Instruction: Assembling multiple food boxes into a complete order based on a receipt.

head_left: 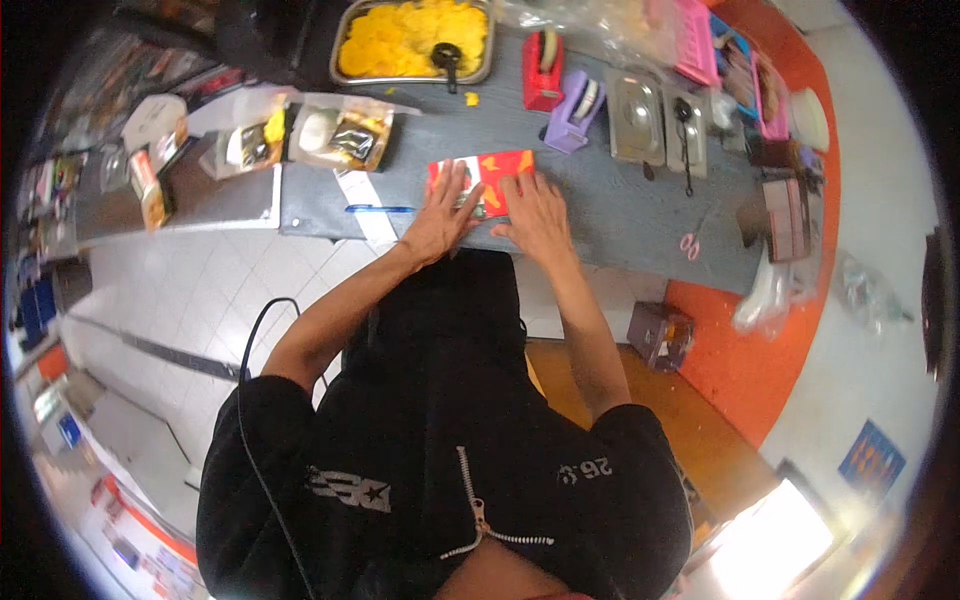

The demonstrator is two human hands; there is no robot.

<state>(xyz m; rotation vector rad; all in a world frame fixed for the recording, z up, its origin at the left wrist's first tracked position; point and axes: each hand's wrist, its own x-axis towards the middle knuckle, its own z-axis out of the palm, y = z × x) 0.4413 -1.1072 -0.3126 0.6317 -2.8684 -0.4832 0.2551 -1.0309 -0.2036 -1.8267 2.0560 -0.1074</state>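
Note:
A flat red packet (pixel 508 161) with yellow, white and green print lies near the front edge of the grey table. My left hand (pixel 440 212) rests on its left part, fingers stretched out and apart. On the right part lies my right hand (pixel 538 215), its fingers lying flat over the red surface. Neither hand wraps round anything. Left of my left wrist, a blue pen (pixel 378 209) lies across a strip of white paper (pixel 354 185). Much of the packet's near side is hidden under my hands.
At the back stands a steel tray (pixel 412 81) of yellow food with a black spoon (pixel 446 60). Red (pixel 543 90) and purple (pixel 570 125) tape dispensers stand right of it. Pink-handled scissors (pixel 690 246) lie rightward; filled clear packs (pixel 340 138) sit left.

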